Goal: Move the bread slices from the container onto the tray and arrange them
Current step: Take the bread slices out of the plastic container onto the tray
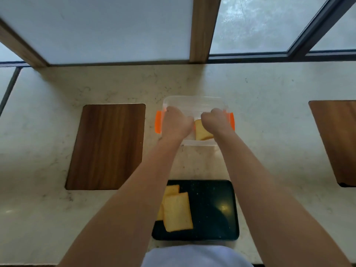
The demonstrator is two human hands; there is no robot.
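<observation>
Now both hands reach into the container [194, 102]; right hand [213, 122] seems to grip a slice [200, 132], left hand [176, 124] curled, grip unclear. Next: lift it to the tray [215, 209].

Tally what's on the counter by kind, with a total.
Golden-yellow bread slices: 3 visible, 2 overlapping on the tray and 1 in the container
Clear plastic container with orange clips: 1
Dark speckled rectangular tray: 1
Brown wooden boards: 2
Total: 7

Container [194, 102] clear plastic, orange clips; tray [215, 209] dark glossy, speckled; counter [269, 132] pale marbled stone; boards [107, 145] wood grain.
</observation>
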